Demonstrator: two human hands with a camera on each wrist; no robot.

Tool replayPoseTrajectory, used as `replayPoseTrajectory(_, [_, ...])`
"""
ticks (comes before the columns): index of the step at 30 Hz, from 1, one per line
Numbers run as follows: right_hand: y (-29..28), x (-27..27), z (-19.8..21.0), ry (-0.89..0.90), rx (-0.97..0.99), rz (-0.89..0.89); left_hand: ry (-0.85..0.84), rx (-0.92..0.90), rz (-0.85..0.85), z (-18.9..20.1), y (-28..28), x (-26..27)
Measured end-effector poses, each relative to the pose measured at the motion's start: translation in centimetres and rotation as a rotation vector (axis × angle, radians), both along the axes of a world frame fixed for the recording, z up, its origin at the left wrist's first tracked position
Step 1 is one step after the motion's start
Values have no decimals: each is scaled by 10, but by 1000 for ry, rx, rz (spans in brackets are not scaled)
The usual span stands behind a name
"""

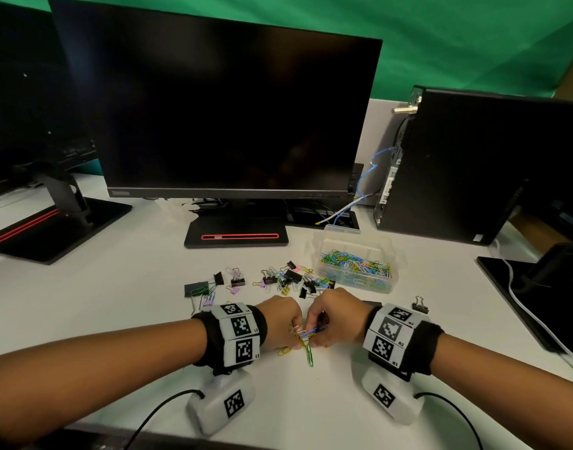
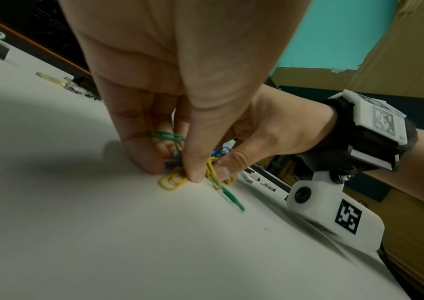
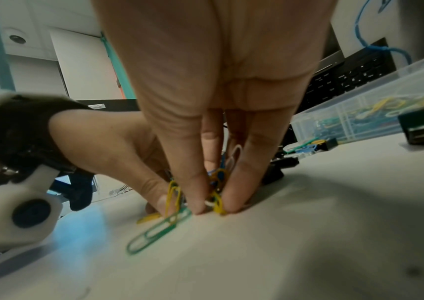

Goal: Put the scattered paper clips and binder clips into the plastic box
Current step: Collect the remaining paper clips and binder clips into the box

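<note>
My two hands meet low on the white desk, fingertips down over a small bunch of coloured paper clips. The left hand pinches green and yellow clips between thumb and curled fingers. The right hand pinches yellow, blue and white clips, while a green clip sticks out flat on the desk. Beyond the hands lies a scatter of black and purple binder clips and more paper clips. The clear plastic box, holding many coloured clips, stands open at the right behind them.
A monitor on its stand base fills the back of the desk. A black computer tower stands to the right, a second monitor base to the left. One binder clip lies alone right of my right wrist.
</note>
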State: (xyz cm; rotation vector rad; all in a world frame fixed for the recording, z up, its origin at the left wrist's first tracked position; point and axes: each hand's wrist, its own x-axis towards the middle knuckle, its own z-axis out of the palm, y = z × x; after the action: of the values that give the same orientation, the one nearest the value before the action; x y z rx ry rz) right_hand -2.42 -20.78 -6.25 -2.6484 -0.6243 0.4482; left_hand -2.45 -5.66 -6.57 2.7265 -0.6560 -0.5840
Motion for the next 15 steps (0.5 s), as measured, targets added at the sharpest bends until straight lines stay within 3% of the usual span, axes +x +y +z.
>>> replayPoseTrajectory(9, [-20, 17, 17, 97, 115, -152, -28, 106, -60, 4, 2, 9])
replayPoseTrajectory(15, [-46, 50, 41, 27, 256, -380, 6, 242, -121, 3, -2, 11])
